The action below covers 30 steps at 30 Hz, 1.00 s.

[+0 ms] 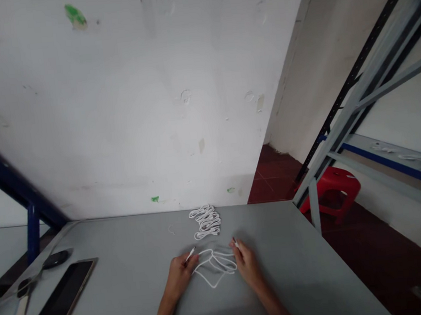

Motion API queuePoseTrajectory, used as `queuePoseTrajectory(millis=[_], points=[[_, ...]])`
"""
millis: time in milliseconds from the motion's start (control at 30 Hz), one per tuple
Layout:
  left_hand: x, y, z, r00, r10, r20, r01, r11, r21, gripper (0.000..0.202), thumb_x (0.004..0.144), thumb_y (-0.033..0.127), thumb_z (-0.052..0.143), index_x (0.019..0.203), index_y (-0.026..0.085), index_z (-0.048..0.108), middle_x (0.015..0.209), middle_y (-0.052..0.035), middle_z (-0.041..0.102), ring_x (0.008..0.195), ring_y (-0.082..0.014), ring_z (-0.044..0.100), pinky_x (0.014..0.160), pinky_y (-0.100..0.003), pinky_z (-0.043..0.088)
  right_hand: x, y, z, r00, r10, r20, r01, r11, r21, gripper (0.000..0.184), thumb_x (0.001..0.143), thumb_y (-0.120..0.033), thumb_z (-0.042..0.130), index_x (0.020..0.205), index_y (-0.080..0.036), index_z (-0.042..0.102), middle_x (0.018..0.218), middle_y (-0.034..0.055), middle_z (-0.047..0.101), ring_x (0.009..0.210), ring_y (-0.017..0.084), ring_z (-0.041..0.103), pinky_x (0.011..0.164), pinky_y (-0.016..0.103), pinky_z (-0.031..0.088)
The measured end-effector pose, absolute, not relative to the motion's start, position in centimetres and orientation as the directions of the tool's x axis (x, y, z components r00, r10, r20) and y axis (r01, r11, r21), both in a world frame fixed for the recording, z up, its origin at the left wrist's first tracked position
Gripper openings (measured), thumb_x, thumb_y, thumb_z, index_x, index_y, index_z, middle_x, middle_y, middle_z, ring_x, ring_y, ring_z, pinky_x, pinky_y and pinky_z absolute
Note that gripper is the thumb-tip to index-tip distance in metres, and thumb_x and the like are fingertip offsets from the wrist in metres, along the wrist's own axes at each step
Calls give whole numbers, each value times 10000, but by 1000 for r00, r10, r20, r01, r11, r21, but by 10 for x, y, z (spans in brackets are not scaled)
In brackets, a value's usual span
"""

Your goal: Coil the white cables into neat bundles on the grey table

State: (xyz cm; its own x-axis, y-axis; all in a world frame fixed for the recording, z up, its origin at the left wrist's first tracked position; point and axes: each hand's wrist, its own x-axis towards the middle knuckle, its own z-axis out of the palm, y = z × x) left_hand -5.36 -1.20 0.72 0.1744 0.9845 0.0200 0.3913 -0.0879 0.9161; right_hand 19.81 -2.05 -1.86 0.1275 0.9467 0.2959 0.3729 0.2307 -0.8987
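Head view: both hands are working over a gray tabletop (292, 254).
Left hand (178, 276): fingers (188, 263) are pinching one plug (190, 254) of a white cable (212, 267).
Right hand (247, 263): fingers (238, 247) are pinching the other plug (235, 242).
Cable: looping on the tabletop between the fingers.
Beyond the fingers: more white cables (206, 222) are lying bundled.
Left of the fingers: a dark tablet (56, 304) is lying flat.

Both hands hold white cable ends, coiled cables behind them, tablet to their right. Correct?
No: the head view shows the tablet left of the left hand, not right of the hands. The rest stands.
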Motion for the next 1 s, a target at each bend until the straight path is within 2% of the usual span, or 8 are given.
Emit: queuePoseTrajectory(millis=[133,300,400,500,600,700,800,1000], points=[[-54,-12,5,172,985,32,434,-105,895,498,827,637,552,636,180,603,531,61,342,530,-116,315,526,-231,234,191,-19,-18,-98,953,287,558,291,-777,130,832,-228,605,837,-230,735,846,49,686,782,212,651,707,282,488],[-53,-17,1,205,974,93,548,-193,814,520,692,568,765,1021,173,683,579,59,510,539,-139,460,538,-225,310,191,-17,-14,-215,959,183,738,282,-613,267,734,-23,601,808,-230,753,889,55,667,871,209,645,796,287,483],[-51,-22,4,285,952,108,642,-273,717,431,666,512,802,949,209,684,749,0,668,658,-178,584,612,-240,389,193,-19,-10,-249,956,153,755,290,-588,213,736,-54,661,830,-229,739,922,54,662,888,208,635,808,288,481],[-49,-23,8,385,921,51,701,-328,634,220,768,442,721,801,225,700,806,-30,711,713,-199,637,653,-257,412,194,-20,-7,-267,953,146,765,301,-569,187,753,-59,655,825,-222,711,941,60,657,910,212,626,825,291,476],[-50,-22,6,426,902,72,687,-374,624,206,880,382,592,813,232,717,817,-50,726,735,-206,659,671,-267,421,196,-21,-7,-230,955,187,766,297,-571,186,791,-50,572,786,-209,669,919,67,644,893,212,616,820,300,469],[-52,-21,2,375,916,144,633,-366,682,283,937,395,506,805,217,682,763,-44,704,698,-192,631,661,-265,414,198,-21,-9,-169,946,275,704,311,-639,166,830,-101,526,755,-208,628,853,51,628,821,202,602,755,292,457],[-52,-19,2,246,952,184,538,-292,791,370,957,460,467,733,199,604,647,-3,607,609,-163,543,597,-251,377,196,-23,-11,-89,941,325,560,317,-766,213,896,-273,530,699,-212,583,739,15,593,695,180,569,642,268,427],[-62,-15,9,94,985,145,298,-167,940,427,906,568,529,719,186,567,629,35,525,610,-141,488,581,-235,381,198,-22,-14,194,958,212,317,143,-938,432,876,-572,537,630,-218,575,552,-26,537,534,160,506,515,260,389]])
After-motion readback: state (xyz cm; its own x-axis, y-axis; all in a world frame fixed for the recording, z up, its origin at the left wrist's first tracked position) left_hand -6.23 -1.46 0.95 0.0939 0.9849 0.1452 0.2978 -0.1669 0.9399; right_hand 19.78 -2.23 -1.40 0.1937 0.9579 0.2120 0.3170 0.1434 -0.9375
